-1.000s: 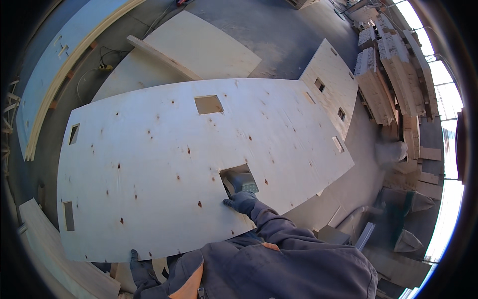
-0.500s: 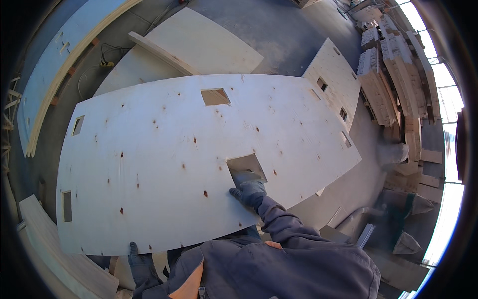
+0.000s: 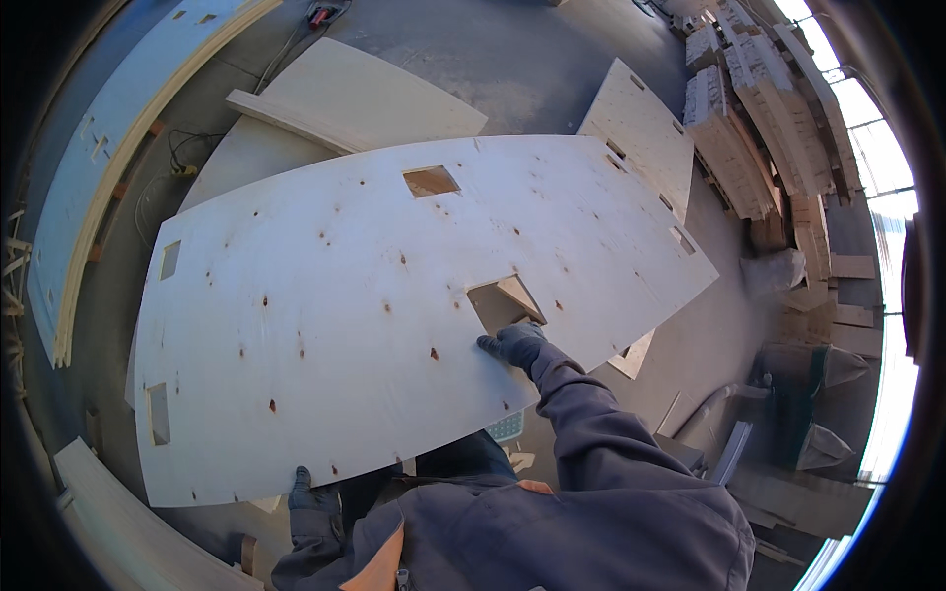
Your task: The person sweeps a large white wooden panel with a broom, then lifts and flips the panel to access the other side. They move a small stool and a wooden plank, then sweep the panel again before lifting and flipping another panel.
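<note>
A large pale plywood panel (image 3: 345, 335) with dark knots and several rectangular cutouts spans the middle of the view. My left hand (image 3: 312, 495), in a dark glove, clasps the panel's near edge, thumb on top and fingers hidden beneath. My right hand (image 3: 516, 345), gloved too, grips the lower rim of the cutout right of the centre, its fingers reaching into the opening. Through that cutout part of a wooden piece shows. My legs are partly covered by the near edge.
Beyond the panel, other plywood sheets (image 3: 384, 94) lie on the floor, a narrow board (image 3: 286, 122) across them. A smaller sheet with cutouts (image 3: 641, 128) is at the far right. Panels are stacked at left (image 3: 108, 167), timber (image 3: 739, 138) at right. A cable (image 3: 182, 163) trails at far left.
The panel has swung slightly, its left end shifting right and its near right edge lifting away from my legs. Both hands keep their hold, and my right arm reaches farther forward.
</note>
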Demonstrator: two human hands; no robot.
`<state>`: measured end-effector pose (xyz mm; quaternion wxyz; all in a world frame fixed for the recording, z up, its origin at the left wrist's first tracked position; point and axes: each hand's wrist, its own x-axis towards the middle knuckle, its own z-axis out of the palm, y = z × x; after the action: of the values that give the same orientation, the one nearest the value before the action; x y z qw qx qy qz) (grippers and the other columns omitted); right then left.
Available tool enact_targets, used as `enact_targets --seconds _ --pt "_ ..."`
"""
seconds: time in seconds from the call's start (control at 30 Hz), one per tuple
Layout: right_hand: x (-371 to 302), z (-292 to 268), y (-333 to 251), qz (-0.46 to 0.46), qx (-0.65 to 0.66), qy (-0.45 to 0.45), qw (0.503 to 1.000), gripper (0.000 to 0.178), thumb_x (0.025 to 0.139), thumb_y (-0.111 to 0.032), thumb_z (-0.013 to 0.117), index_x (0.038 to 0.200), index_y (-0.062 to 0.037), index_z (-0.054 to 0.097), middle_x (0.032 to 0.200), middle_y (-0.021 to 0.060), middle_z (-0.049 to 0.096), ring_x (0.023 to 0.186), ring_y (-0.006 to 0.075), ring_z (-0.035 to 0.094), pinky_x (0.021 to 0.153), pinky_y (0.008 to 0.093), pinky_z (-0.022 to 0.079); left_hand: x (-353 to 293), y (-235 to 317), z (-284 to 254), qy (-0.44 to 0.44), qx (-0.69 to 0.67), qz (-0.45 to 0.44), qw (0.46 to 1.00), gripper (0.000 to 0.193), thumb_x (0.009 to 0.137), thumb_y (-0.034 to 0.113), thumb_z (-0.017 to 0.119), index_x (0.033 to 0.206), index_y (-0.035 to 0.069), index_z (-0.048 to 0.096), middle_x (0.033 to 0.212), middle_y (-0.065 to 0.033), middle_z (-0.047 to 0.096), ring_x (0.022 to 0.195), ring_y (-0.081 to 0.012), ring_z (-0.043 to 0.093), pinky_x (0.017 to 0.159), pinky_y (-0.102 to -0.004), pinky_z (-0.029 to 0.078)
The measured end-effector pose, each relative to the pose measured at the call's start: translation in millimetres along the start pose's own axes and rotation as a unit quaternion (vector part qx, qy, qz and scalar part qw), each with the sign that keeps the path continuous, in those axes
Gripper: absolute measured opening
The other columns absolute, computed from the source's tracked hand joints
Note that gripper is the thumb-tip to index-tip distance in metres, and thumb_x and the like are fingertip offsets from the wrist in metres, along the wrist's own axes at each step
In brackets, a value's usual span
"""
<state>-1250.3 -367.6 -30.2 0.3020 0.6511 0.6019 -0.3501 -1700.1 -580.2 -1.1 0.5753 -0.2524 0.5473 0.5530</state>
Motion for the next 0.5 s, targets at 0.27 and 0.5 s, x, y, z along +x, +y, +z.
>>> enact_targets --seconds 0.27,0.5 --pt "9 4 17 0.002 0.051 -0.012 0.999 0.063 0.088 -0.062 0.046 0.103 -0.0056 0.069 0.097 0.0163 0.068 0.1 0.0339 0.062 0.092 0.0427 0.042 32 -3 -68 0.036 -0.036 -0.155 0.987 0.053 0.09 0.022 0.062 0.136 0.007 0.039 0.135 -0.0185 0.046 0.123 -0.0386 0.045 0.1 -0.0586 0.042" --pt "-59 27 0 0.092 0.297 0.319 0.896 0.038 0.08 -0.036 0.072 0.091 -0.001 0.065 0.082 0.015 0.067 0.08 0.0299 0.065 0.072 0.0399 0.05 20 -7 -43 0.017 -0.078 -0.145 0.986 0.05 0.091 0.021 0.057 0.135 0.005 0.04 0.137 -0.0214 0.044 0.13 -0.041 0.037 0.107 -0.057 0.036"
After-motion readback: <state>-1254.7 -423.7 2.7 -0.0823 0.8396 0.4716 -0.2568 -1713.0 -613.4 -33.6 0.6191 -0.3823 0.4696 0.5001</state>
